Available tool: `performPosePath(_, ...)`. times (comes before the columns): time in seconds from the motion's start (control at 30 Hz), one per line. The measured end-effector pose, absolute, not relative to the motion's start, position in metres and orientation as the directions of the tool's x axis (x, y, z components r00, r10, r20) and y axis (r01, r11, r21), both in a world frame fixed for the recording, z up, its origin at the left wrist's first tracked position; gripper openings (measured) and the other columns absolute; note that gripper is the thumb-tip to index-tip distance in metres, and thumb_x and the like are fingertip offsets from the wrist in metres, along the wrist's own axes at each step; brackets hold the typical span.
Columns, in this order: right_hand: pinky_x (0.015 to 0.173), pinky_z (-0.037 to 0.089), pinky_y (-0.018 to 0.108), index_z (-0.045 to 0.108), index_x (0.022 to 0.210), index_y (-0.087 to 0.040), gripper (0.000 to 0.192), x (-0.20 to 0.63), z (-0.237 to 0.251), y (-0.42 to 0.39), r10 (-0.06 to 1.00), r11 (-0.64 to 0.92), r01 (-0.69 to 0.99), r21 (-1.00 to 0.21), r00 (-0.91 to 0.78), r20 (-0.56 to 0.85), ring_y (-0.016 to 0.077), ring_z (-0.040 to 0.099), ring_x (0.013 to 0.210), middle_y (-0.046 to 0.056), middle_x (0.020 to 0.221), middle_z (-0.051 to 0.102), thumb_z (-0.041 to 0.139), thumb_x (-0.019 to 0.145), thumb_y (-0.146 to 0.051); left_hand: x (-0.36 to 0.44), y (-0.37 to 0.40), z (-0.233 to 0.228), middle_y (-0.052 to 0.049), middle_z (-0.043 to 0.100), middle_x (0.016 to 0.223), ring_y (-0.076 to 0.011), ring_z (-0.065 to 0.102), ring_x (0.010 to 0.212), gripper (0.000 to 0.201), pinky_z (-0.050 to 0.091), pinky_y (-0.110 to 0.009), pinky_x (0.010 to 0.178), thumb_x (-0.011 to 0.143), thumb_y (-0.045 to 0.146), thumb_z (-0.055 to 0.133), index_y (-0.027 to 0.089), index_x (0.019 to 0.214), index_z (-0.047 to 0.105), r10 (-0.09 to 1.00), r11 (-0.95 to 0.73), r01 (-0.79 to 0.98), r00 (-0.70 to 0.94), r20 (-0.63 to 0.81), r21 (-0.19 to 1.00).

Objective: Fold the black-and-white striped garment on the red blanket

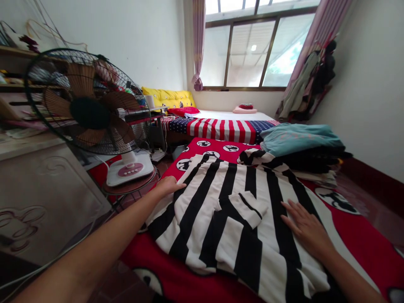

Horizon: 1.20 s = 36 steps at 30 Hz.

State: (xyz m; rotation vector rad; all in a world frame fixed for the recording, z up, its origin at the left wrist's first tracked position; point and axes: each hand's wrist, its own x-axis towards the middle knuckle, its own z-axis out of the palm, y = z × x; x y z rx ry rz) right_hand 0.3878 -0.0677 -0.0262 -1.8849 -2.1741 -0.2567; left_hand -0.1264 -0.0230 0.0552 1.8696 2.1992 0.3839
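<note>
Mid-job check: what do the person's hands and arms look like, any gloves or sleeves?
The left hand and right hand wear no visible gloves, rings or watches. The left forearm and right forearm are bare, without sleeves, up to the frame's edge.

Lit by daylight through the window (252, 54), glaring in the upper panes (232, 6). Dim on the floor (109, 280) beyond the bed's (366, 240) left edge. Stretched toward the view's outer sides, slightly soft.

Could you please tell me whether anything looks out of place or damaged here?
No spills or damage stand out. The striped top looks slightly askew: its lower edge is uneven, and a cuff lies across its middle. The fan perched on a stool may seem unusual.
</note>
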Motion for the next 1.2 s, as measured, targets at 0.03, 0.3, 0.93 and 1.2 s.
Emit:
performPosePath(0.03,0.107,0.036,0.055,0.04,0.143,-0.029,0.058,0.388,-0.026,-0.067,0.946,0.143,0.989,-0.033,-0.127,0.298,0.0276,0.03,0.141,0.002,0.153,0.035,0.027,0.091,-0.051,-0.126,-0.027,0.055,-0.006,0.065,0.066,-0.0235,0.063,0.067,0.047,0.04,-0.028,0.057,0.068,0.064,0.061,0.017,0.061,0.061,0.989,0.135,0.926,-0.145,0.0,0.352)
performPosePath(0.3,0.108,0.034,0.054,0.04,0.143,-0.027,0.058,0.388,-0.025,-0.068,0.954,0.151,0.987,-0.056,-0.13,0.27,0.0263,0.028,0.142,0.003,0.154,0.034,0.025,0.092,-0.052,-0.126,-0.064,0.054,-0.014,0.066,0.102,-0.031,0.061,0.099,0.038,0.044,-0.036,0.079,0.08,0.047,0.062,0.017,0.103,0.062,0.965,0.135,0.973,-0.172,0.196,0.188)
performPosePath(0.93,0.095,0.048,0.042,0.041,0.143,-0.023,0.076,0.204,0.07,-0.188,0.889,0.446,0.765,-0.464,-0.44,0.129,0.0295,0.057,0.116,0.011,0.133,0.056,0.069,0.074,-0.038,-0.048,-0.165,0.066,-0.003,0.061,0.093,-0.016,0.059,0.083,0.024,0.045,-0.026,0.075,0.086,0.044,0.06,0.022,0.092,0.067,0.759,-0.609,0.645,0.644,0.1,0.462)
performPosePath(1.2,0.063,0.05,0.024,0.07,0.093,-0.022,0.021,0.268,0.105,-0.16,0.904,0.239,0.445,-0.863,0.223,0.366,0.0152,0.064,0.071,0.0,0.08,0.069,0.06,0.082,-0.038,-0.061,-0.186,0.065,-0.004,0.06,0.11,-0.0222,0.058,0.096,0.048,0.045,-0.033,0.085,0.07,0.023,0.068,0.03,0.117,0.06,0.73,-0.662,0.682,0.681,0.06,0.311)
